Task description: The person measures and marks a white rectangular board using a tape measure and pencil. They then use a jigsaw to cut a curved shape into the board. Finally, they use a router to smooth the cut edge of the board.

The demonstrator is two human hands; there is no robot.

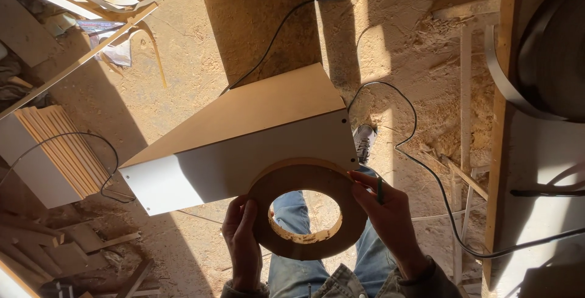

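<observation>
A round brown fibreboard ring with a large hole in its middle is held in both hands in front of my jeans. My left hand grips its lower left edge. My right hand grips its right edge and also has a thin dark pencil between its fingers. Behind the ring stands a tall board box with a white face and a tan side; the ring's top overlaps the white face.
Black cables snake over the sawdust floor. A stack of thin wood strips lies at the left, with wood offcuts below it. A wooden bench edge with coiled edge banding runs along the right.
</observation>
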